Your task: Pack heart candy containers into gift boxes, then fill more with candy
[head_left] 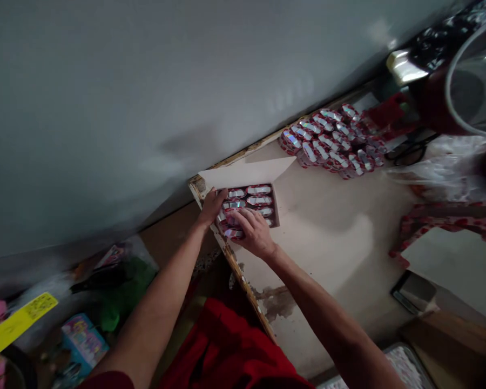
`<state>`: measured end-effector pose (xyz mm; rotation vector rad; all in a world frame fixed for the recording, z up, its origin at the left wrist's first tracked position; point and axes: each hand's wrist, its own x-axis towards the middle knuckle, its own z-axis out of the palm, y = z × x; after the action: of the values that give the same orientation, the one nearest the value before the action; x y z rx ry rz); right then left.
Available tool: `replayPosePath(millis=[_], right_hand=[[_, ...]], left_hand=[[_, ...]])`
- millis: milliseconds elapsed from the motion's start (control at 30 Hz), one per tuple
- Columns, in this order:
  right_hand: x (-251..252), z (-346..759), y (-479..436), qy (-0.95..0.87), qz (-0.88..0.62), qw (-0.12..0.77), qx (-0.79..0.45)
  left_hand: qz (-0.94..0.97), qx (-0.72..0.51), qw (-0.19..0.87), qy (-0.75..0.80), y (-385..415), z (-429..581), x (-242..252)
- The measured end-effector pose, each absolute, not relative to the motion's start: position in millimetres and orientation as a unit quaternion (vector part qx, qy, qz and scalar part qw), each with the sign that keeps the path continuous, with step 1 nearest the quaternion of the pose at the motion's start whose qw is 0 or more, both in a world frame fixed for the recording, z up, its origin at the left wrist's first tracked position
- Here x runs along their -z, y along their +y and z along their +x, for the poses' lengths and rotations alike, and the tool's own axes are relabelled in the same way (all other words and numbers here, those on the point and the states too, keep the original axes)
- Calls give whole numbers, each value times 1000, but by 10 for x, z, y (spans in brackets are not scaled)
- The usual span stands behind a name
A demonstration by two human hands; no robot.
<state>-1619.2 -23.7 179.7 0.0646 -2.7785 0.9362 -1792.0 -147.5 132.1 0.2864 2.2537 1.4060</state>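
A small cardboard box (277, 208) with its lid flap raised stands at the table's corner. Rows of small oval red-and-white packs (259, 190) with shiny tops fill it. My left hand (213, 207) grips the left side of the box, thumb over the edge by the packs. My right hand (254, 231) reaches over the front of the box, its fingers curled on a shiny pack (234, 233) at the near left; the fingers partly cover the packs beneath them.
Stacks of similar packs (328, 141) stand against the wall on the table (316, 232). Right of them are a dark round container (449, 97), clear plastic bags (441, 167) and a red-patterned piece (413, 227). Bags and a blue box (84, 343) lie below, at left.
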Motion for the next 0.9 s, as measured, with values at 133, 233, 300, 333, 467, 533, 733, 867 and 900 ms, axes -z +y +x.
replayPosePath(millis=[133, 233, 300, 333, 467, 533, 733, 867, 900], right_hand=[[-1539, -16260, -261, -955, 81, 83, -274], [-1507, -16200, -243, -957, 137, 87, -239], [-1497, -16181, -254, -958, 152, 88, -229], [-1490, -16181, -263, -957, 152, 84, -231], [-1476, -16179, -278, -955, 124, 59, -264], [-1485, -16160, -249, -952, 109, 45, -284], [-1498, -16283, -163, -954, 121, -17, -272], [-1530, -16347, -215, -960, 129, -15, -249], [-1540, -16304, -200, -960, 117, 5, -252]], left_hand=[[139, -460, 238, 844, -1545, -17995, -1337], [135, -453, 233, 850, -1543, -17983, -1368], [131, -454, 241, 848, -1535, -17972, -1385], [130, -457, 244, 845, -1531, -17969, -1389], [124, -476, 251, 834, -1526, -17973, -1384], [121, -480, 249, 832, -1524, -17969, -1381], [150, -470, 235, 837, -1495, -17966, -1378], [139, -492, 233, 827, -1471, -17971, -1406], [132, -512, 237, 815, -1475, -17958, -1418]])
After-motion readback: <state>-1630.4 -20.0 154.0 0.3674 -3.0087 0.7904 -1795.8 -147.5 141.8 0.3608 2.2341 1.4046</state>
